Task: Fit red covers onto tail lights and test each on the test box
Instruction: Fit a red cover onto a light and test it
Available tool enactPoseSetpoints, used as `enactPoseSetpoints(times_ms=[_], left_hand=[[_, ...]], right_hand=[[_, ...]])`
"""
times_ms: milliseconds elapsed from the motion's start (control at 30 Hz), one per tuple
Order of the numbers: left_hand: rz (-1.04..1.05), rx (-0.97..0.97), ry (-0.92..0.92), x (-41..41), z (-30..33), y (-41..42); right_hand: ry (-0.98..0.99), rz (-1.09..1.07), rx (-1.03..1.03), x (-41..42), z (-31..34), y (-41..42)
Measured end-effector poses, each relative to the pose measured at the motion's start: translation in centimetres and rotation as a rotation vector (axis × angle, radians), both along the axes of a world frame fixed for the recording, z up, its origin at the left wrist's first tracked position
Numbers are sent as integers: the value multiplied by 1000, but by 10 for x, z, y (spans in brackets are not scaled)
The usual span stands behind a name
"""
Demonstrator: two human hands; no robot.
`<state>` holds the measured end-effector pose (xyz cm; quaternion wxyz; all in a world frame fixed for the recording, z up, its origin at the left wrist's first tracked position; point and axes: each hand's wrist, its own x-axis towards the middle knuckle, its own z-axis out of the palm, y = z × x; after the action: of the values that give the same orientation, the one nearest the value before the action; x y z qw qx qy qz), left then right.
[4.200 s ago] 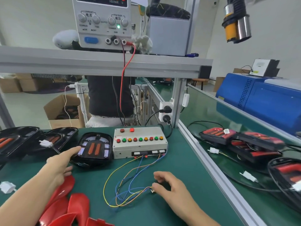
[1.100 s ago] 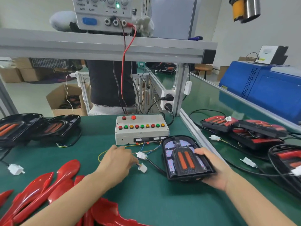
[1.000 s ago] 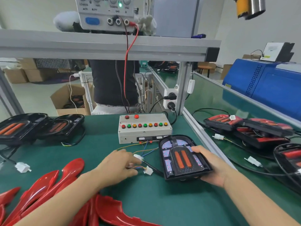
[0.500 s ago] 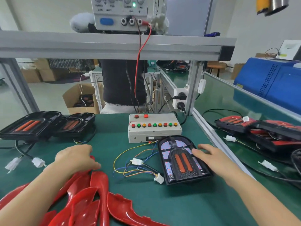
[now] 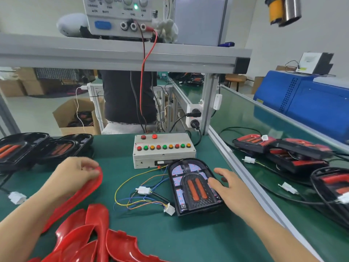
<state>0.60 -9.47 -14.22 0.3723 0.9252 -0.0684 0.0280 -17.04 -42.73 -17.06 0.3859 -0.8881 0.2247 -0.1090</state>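
Note:
A black tail light [image 5: 192,186] with two orange bars lies uncovered on the green mat just in front of the grey test box [image 5: 164,150]. My right hand [image 5: 229,188] rests on its right edge with fingers spread. My left hand [image 5: 75,172] grips the far end of a long red cover [image 5: 75,197], lifted off the pile of red covers [image 5: 94,237] at the near left. The light's coloured wires and white connectors [image 5: 144,190] lie loose between my hands.
Two uncovered tail lights [image 5: 47,148] sit at the far left. Several covered lights [image 5: 283,148] with cables lie on the right bench beyond the aluminium rail [image 5: 245,173]. A power supply [image 5: 120,16] stands on the overhead shelf. A person stands behind the bench.
My left hand left the connectors, went to the red pile and picked up a cover. My right hand set the tail light down on the mat and stays on its edge.

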Motion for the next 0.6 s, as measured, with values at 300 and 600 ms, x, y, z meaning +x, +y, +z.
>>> enactPoseSetpoints(times_ms=[300,600], left_hand=[[-28,-1165,271,-34,55,-94],[201,-1373,463,-70,26,-185]], right_hand=[[-371,169,-200,-14,32,56],[-277,255,-157,-15,38,81]])
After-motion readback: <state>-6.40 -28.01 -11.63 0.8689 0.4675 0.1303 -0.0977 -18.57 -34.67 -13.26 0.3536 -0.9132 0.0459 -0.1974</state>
